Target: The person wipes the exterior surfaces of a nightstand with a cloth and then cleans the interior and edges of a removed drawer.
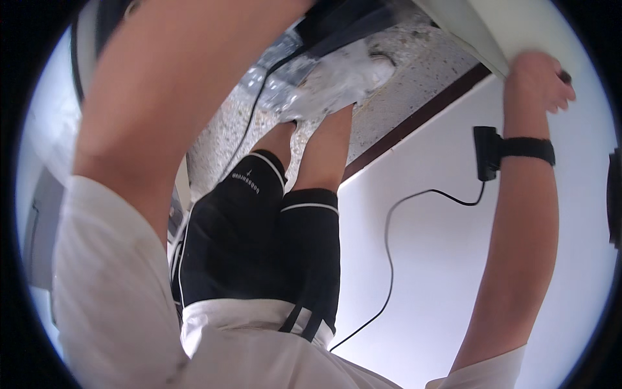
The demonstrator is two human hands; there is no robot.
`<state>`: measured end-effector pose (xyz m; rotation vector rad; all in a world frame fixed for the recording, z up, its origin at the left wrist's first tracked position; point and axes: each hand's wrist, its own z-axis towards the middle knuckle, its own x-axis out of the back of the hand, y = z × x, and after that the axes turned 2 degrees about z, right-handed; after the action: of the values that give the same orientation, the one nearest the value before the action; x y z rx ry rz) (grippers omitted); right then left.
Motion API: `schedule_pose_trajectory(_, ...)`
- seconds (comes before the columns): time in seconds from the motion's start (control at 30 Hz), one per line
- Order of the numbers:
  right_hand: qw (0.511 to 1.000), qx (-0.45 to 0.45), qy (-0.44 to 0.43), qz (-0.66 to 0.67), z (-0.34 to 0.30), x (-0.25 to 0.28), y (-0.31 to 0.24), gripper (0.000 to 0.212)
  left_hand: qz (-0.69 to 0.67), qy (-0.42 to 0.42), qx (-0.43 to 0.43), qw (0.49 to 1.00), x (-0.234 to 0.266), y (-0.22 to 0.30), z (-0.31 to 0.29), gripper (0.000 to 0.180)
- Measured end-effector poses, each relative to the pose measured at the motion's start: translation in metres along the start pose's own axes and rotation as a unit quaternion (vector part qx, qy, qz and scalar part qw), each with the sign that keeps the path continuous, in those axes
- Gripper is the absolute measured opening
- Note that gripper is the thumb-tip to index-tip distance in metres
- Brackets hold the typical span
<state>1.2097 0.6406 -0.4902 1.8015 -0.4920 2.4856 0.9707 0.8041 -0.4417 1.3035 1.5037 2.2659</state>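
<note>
At the upper right, my right hand (539, 81) is raised beside a pale cream panel (518, 26). Its fingers curl inward, and a small dark piece (565, 77) shows at the fingertips, too little of it visible to name. A black device (486, 153) is strapped round my right wrist, with a thin cable hanging from it. My left arm (168, 84) reaches up across the left side and leaves the picture at the top, so the left hand is out of sight. A dark blurred object (353, 26) is partly visible near the top centre.
Clear crumpled plastic (269, 81) lies on the speckled floor (421, 58) round my feet. A black cord (249, 123) runs down past my leg. To the right stands a white wall (421, 259) with a dark brown skirting strip (421, 120).
</note>
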Motion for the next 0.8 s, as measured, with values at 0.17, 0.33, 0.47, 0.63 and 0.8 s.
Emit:
schedule_pose_trajectory(0.17, 0.999, -0.052, 0.016, -0.005, 0.008, 0.001, -0.002, 0.035, 0.014, 0.104, 0.226, 0.968, 0.091, -0.107, -0.154, 0.048)
schedule_pose_trajectory(0.33, 0.998, -0.061, 0.0, 0.035, -0.005, -0.002, 0.001, 0.034, 0.17, 0.053, 0.284, 0.942, 0.104, -0.121, -0.232, 0.073)
schedule_pose_trajectory(0.47, 0.997, -0.063, -0.015, 0.047, 0.0, 0.003, 0.009, 0.033, 0.175, 0.05, 0.218, 0.959, 0.073, -0.089, -0.206, 0.07)
schedule_pose_trajectory(0.63, 0.998, -0.043, -0.029, 0.028, 0.002, -0.001, 0.012, 0.036, 0.206, -0.166, 0.201, 0.943, 0.019, -0.067, -0.201, 0.075)
schedule_pose_trajectory(0.8, 0.998, -0.032, -0.013, -0.052, 0.008, -0.005, 0.019, 0.039, 0.231, -0.226, 0.097, 0.941, 0.018, -0.072, -0.231, 0.099)
